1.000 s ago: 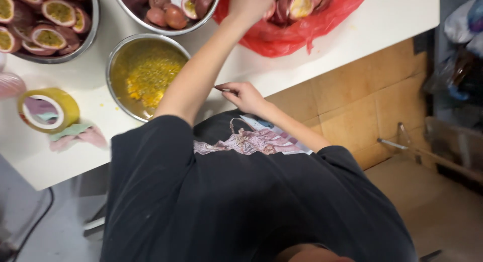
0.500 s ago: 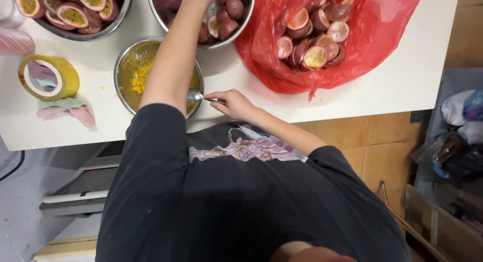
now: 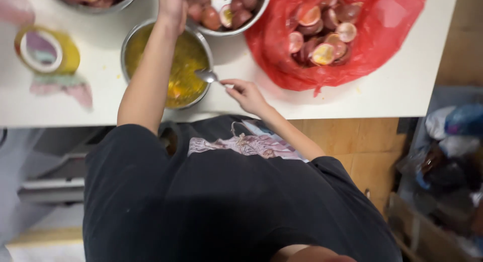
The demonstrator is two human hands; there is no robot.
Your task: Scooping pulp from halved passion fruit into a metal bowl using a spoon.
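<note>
Head view: right hand (image 3: 246,93) pinches a metal spoon (image 3: 207,76) over the pulp bowl (image 3: 193,40) at 10 o'clock. Left hand (image 3: 172,5) reaches the fruit bowl (image 3: 251,18); grip cannot be told. Risk: pulp dripping onto the bench (image 3: 392,91) if the spoon tilts.

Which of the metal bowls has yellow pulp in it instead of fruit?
The pulp bowl, nearest the table edge, beside the spoon in the right hand. The two bowls behind it, fruit bowl included, hold fruit.
</note>
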